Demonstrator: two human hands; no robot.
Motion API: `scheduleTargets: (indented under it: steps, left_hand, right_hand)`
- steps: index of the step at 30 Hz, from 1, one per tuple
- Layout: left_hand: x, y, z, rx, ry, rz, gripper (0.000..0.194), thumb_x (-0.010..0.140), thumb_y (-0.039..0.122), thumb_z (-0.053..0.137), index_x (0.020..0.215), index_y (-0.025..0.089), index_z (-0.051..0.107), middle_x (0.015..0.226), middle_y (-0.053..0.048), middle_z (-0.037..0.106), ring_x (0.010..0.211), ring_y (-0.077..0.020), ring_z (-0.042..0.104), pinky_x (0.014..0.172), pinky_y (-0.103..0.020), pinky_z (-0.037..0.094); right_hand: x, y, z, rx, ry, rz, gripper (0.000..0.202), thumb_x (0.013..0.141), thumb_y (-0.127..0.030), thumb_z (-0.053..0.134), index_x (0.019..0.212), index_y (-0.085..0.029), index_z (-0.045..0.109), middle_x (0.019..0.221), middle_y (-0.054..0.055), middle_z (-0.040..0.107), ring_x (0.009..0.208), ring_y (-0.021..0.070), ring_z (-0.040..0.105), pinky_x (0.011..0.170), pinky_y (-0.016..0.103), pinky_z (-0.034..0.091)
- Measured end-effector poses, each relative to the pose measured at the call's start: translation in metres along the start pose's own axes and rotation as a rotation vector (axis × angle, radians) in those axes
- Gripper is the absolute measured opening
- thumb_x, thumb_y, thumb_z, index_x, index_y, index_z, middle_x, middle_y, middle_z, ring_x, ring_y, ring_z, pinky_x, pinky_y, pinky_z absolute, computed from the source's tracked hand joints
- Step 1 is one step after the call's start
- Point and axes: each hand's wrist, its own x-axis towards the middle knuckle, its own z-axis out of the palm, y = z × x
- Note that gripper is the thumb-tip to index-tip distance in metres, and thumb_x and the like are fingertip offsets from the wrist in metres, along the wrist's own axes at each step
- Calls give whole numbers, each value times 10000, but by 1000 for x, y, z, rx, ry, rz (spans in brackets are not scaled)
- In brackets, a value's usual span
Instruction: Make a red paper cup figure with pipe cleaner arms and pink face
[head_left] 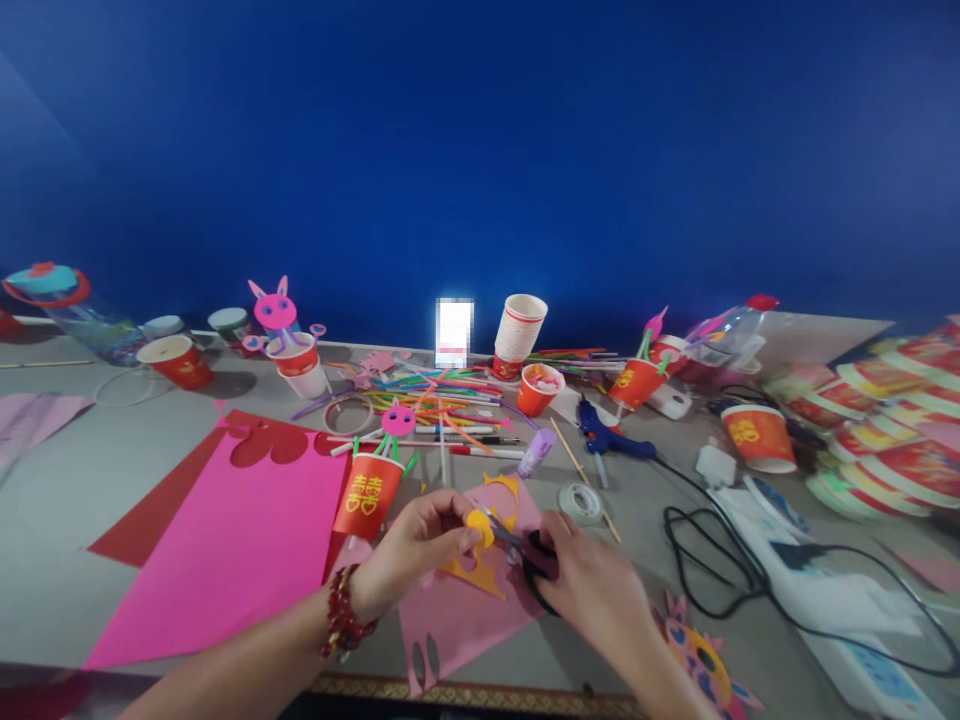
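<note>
Between the thumb and fingers of my left hand (420, 540) is a small round yellow paper piece (480, 527). My right hand (585, 565) grips black-handled scissors (538, 570), their blades lying right beside the yellow piece. Whether the blades touch it I cannot tell. Below both hands lie yellow paper scraps (476, 573) with cut edges, on top of a light pink sheet (457, 630) that has two oval holes. A red paper cup (367, 497) with a pink bunny-like head on green stems stands just left of my left hand.
Bright pink paper (232, 540) covers the left of the table. Markers and pipe cleaners (450, 400) are spread at the back. A tape roll (580, 503), glue stick (537, 452), blue glue gun (607, 435) and its black cable lie to the right, near a power strip (862, 670).
</note>
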Motion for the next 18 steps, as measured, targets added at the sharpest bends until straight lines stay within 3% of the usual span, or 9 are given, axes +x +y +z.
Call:
scheduleTargets:
  steps: [5, 13, 18]
  left_hand:
    - [-1, 3, 3, 42, 61, -37, 317, 788, 430, 778, 798, 136, 660, 703, -33, 687, 602, -105, 581, 604, -213, 436]
    - [0, -1, 3, 72, 58, -71, 344, 796, 463, 758, 767, 142, 636, 703, -26, 677, 649, -118, 601, 620, -213, 461]
    - [0, -2, 3, 122, 56, -65, 351, 802, 475, 748, 762, 144, 638, 703, -18, 659, 666, -118, 594, 637, -212, 457]
  right_hand:
    - [4, 1, 1, -16, 7, -5, 156, 759, -172, 622, 876, -209, 526, 921, 57, 702, 740, 234, 707, 542, 267, 277]
    - [8, 7, -7, 56, -40, -7, 105, 751, -161, 621, 814, -202, 549, 821, 41, 700, 744, 224, 684, 569, 265, 257]
    - [7, 7, -5, 74, 4, -1, 106, 740, -138, 608, 815, -203, 569, 786, 33, 698, 733, 219, 676, 578, 265, 261]
